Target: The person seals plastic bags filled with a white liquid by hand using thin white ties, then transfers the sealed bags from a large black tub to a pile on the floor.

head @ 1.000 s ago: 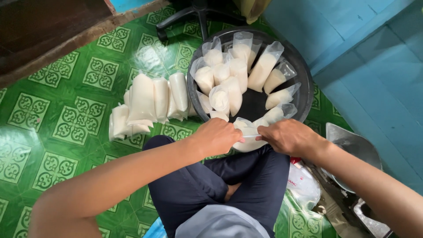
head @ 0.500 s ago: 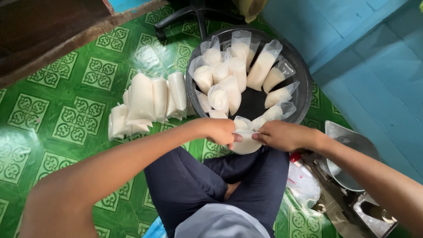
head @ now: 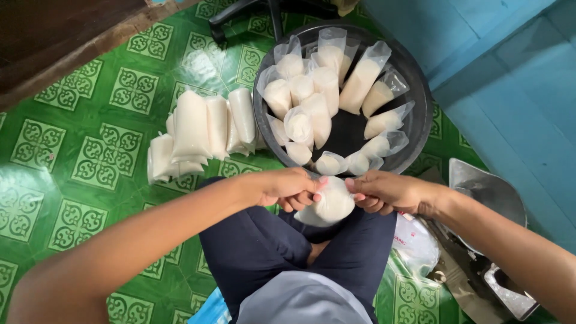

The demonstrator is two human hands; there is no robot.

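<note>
1. Green tiled floor [head: 90, 156], left: stack of sealed white bags [head: 198, 129], unchanged.
2. Left hand [head: 288, 187] and right hand [head: 384, 191] have closed in; fingers pinch filled bag [head: 330, 207] over lap.
3. Black basin [head: 414, 78] beyond, holding open bags.

- small clear bag of white liquid [head: 329, 204], pinched between both hands over the lap
- more open-topped filled bags [head: 327, 90] leaning inside the dark round basin [head: 420, 114]
- sealed white packs [head: 198, 129] stacked on the green tiles, left of the basin
- crumpled clear plastic with red print [head: 414, 243] by the right knee
</note>
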